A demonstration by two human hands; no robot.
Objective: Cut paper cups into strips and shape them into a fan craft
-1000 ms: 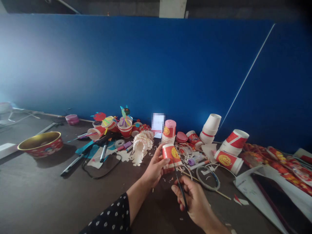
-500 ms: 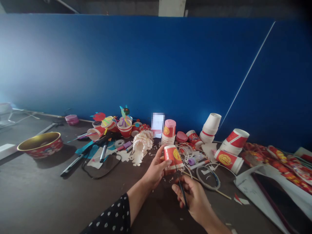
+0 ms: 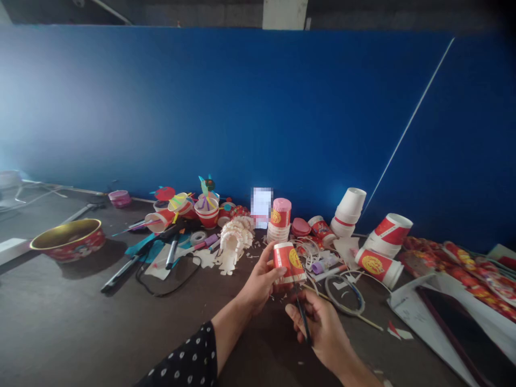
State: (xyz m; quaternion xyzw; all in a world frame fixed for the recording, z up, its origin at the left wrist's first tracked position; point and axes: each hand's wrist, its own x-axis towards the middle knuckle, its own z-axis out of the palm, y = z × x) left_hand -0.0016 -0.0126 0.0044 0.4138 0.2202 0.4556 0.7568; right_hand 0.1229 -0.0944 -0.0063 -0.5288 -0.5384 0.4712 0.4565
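Note:
My left hand (image 3: pixel 262 282) is closed round the left side of a red and white paper cup (image 3: pixel 287 260) with a yellow round emblem. The cup is upside down, its base facing up and its cut edge facing me. In my right hand (image 3: pixel 318 320) are dark-handled scissors (image 3: pixel 301 312), their narrow blades reaching up to the cup's lower edge. How wide the blades stand apart is hard to make out. Just beyond the cup rises a stack of paper cups (image 3: pixel 279 220) with a pink top. Left of it lies a row of cut, fringed white cup pieces (image 3: pixel 234 242).
A gold-lined red bowl (image 3: pixel 68 242), a box cutter (image 3: pixel 121 273) and a marker (image 3: pixel 172 252) lie to the left. On the right are tipped cups (image 3: pixel 379 264), a ring of tape or wire (image 3: pixel 344 294) and a dark phone (image 3: pixel 463 333). A blue partition (image 3: pixel 258 107) stands behind.
The cup and my left hand have shifted very slightly to the right and down. The scissors stay at the cup's lower edge, with my right hand nearly still.

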